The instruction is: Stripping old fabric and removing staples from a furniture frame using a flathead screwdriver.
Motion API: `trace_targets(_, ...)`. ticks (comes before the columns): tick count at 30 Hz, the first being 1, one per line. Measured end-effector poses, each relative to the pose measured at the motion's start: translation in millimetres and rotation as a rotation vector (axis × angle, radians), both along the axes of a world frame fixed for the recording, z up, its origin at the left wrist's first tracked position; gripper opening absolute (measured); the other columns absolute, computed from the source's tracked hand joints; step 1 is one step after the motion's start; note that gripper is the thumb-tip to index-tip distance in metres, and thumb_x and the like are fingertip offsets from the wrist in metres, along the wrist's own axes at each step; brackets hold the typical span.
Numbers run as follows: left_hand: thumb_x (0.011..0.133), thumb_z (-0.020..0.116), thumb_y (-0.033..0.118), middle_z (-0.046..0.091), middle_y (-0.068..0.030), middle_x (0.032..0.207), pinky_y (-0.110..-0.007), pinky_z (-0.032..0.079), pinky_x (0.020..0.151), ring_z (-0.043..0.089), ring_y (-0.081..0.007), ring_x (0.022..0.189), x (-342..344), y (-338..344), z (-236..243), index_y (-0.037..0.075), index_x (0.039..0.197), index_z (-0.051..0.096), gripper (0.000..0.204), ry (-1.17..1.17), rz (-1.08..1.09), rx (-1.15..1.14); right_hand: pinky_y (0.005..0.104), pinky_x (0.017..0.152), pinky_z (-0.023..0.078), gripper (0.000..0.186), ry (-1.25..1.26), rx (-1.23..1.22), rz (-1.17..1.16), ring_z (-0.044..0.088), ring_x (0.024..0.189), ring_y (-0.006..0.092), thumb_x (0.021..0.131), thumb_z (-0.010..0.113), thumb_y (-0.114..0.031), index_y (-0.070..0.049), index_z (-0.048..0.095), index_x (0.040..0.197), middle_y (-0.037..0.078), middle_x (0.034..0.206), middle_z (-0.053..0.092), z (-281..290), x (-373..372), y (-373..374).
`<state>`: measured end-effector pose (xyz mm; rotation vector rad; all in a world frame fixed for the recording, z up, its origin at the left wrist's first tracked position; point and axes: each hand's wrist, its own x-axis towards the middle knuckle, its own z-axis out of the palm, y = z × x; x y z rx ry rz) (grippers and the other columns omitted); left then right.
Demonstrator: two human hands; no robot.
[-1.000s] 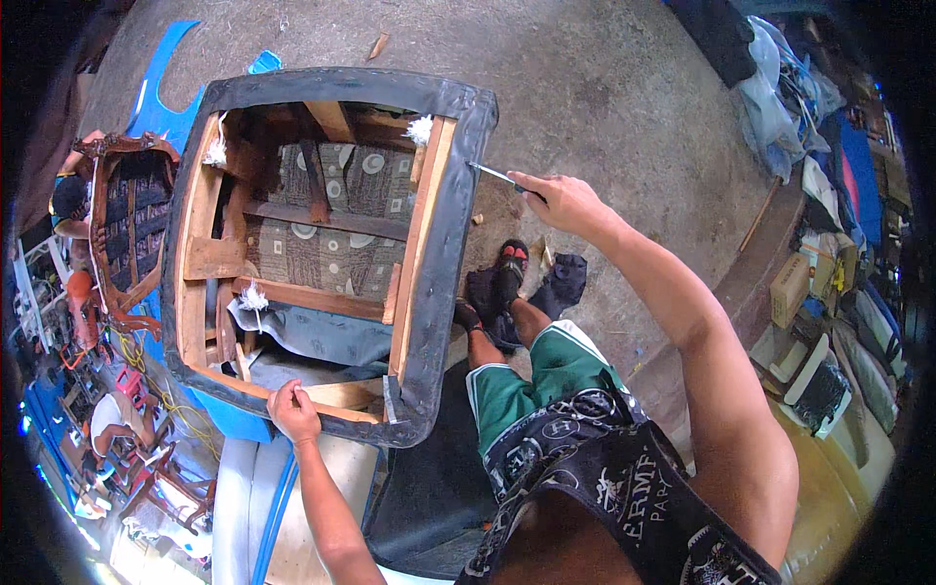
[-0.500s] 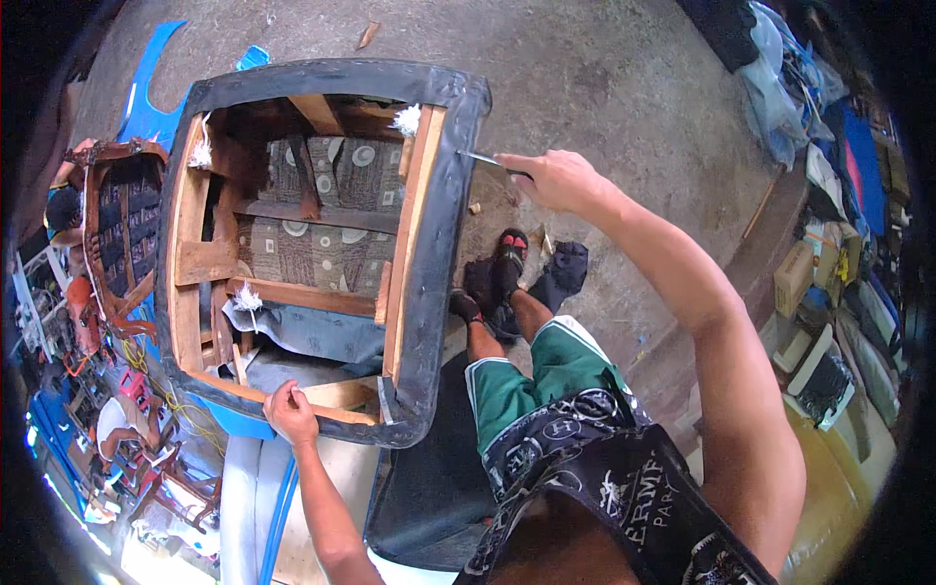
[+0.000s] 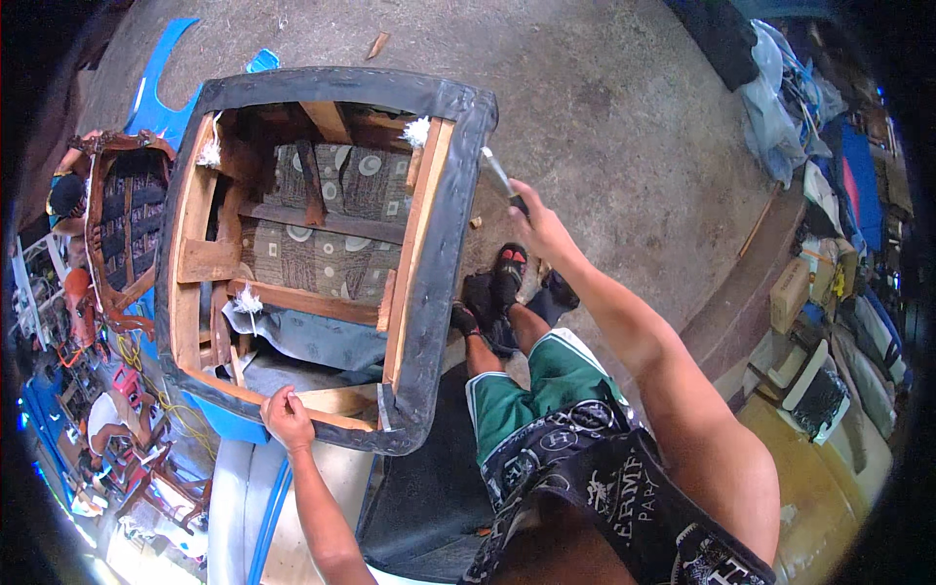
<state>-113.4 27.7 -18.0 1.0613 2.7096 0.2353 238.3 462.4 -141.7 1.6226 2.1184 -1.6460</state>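
Observation:
A wooden seat frame [image 3: 419,263] edged in dark upholstery stands tilted before me, its open underside showing slats, patterned fabric and tufts of white stuffing. My left hand [image 3: 288,419] is closed over the near rail of that frame, toward its left corner. In my right hand [image 3: 539,230] is a knife [image 3: 499,174] with a silver blade and dark handle. Its blade points up and left, just right of the frame's dark right edge and apart from it. My right fingers wrap the handle and partly hide it.
A carved wooden chair frame [image 3: 122,219] stands at left, a person beside it. Another person sits at lower left among chair parts. Plastic bags [image 3: 770,107], a cardboard box [image 3: 790,292] and scrap line the right side. A dark sheet [image 3: 429,487] lies below the frame.
My right hand has moved down with the knife, and the blade has left the frame's right edge and turned upward. My left hand keeps its hold on the rail.

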Motion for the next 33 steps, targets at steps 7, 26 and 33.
trace_targets(7,0.083,0.062,0.011,0.066,-0.009,0.079,-0.043,0.045,0.081,0.057,-0.03,0.082,-0.1,0.3,-2.3,0.008,0.091,0.072,0.013,0.006,-0.036,0.072,0.0483,0.087,0.053,0.042,0.003,0.288,0.247,0.067,0.103,0.0404,0.1,0.056,-0.027,-0.021,0.05,0.141,0.021,0.108,0.07,52.1,8.2,48.4)
trace_targets(26,0.083,0.062,0.013,0.069,-0.0103,0.085,-0.045,0.046,0.082,0.059,-0.0321,0.085,-1.5,0.9,-2.3,0.008,0.091,0.072,0.014,0.02,-0.043,-0.037,0.0503,0.08,0.057,0.033,-0.345,0.393,0.833,0.071,0.088,0.0367,0.099,0.051,-0.031,-0.024,0.066,0.128,0.015,0.094,0.073,104.3,-36.0,106.5)
trace_targets(33,0.082,0.064,0.01,0.068,-0.0072,0.08,-0.044,0.045,0.08,0.058,-0.0292,0.081,1.0,1.1,-2.8,0.008,0.091,0.072,0.013,0.038,-0.043,0.001,0.0473,0.083,0.056,0.037,-0.155,0.068,0.425,0.07,0.092,0.0394,0.099,0.056,-0.026,-0.025,0.061,0.136,0.017,0.1,0.073,70.7,-16.8,65.8)
